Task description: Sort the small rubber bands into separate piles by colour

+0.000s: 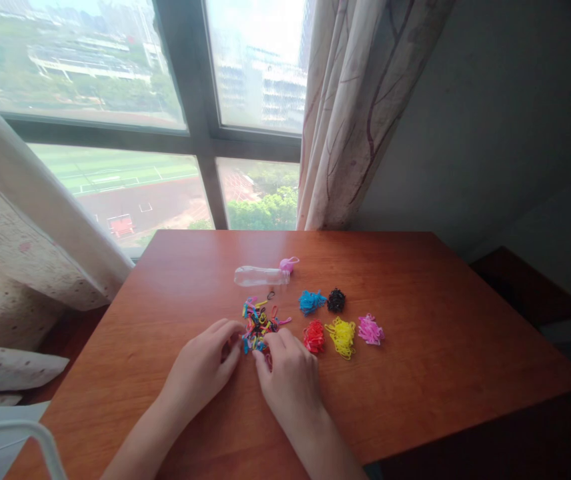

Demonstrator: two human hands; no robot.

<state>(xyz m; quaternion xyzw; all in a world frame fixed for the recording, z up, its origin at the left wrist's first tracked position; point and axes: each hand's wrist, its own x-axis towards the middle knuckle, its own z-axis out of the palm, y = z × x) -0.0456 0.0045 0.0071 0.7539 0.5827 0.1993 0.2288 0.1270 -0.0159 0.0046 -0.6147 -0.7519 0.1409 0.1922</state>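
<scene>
A mixed pile of small coloured rubber bands lies on the wooden table. At its left edge, my left hand rests with fingers curved and the thumb a little apart, the fingertips touching the pile's side. My right hand reaches over the near right part, thumb and fingers bent around a few bands; its fingertips are partly hidden. Sorted heaps lie to the right: blue bands, black bands, red bands, yellow bands and pink bands.
Behind the pile a clear plastic bottle lies on its side, with a pink cap at its mouth. The table reaches back to a window, flanked by curtains. A white curved tube stands at the lower left.
</scene>
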